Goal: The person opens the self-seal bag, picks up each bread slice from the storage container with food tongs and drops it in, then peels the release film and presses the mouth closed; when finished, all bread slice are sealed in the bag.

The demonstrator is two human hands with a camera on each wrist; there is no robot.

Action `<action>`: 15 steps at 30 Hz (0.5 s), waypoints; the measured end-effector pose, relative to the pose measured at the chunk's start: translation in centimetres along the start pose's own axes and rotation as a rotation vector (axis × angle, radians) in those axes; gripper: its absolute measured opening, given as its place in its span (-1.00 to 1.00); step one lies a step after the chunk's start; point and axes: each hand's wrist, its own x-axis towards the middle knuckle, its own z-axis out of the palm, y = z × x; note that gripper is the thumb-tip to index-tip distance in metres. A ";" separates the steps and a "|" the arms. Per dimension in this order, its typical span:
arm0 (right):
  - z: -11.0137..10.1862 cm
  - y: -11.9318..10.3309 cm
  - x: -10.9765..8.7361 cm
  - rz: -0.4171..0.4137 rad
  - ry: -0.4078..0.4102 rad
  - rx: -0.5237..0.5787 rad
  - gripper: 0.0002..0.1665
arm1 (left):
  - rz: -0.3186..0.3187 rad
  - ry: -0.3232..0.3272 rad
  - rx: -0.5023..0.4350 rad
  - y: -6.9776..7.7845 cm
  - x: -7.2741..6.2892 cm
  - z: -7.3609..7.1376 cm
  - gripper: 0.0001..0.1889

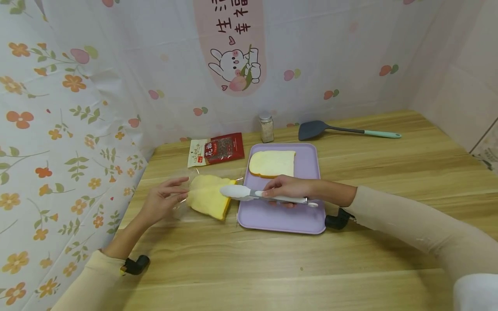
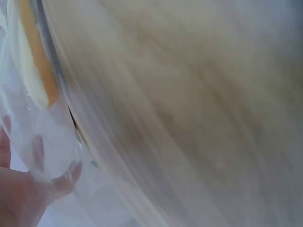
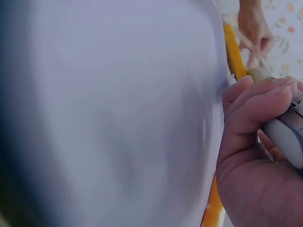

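While the right hand [image 1: 287,189] grips tongs [image 1: 235,191] above the tray [image 1: 278,222] and the left hand [image 1: 162,200], fingers extended, touches the clear bag [image 1: 183,213] left of it, over-squeezing could crush the bread [image 1: 207,194] inside.

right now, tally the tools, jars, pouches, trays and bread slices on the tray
Kitchen tools: 2 (tongs, spatula)
Lidded jars: 1
Sichuan peppercorn pouches: 1
Lilac trays: 1
Bread slices on the tray: 1
Total: 6

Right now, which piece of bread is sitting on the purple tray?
The whiter slice, at the far end of the purple tray. The yellower bread lies left of the tray, beside the left hand.
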 end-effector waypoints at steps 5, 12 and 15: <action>0.0 0.0 0.3 0.025 -0.005 -0.001 -0.58 | 0.082 0.010 0.096 0.2 0.3 0.4 -0.84; 0.3 -0.8 0.4 0.037 -0.019 -0.003 -0.57 | 0.117 0.018 0.127 3.0 0.4 0.7 -0.86; 0.5 -1.3 0.3 0.040 0.000 -0.011 -0.58 | 0.123 0.024 0.123 3.3 0.4 0.7 -0.88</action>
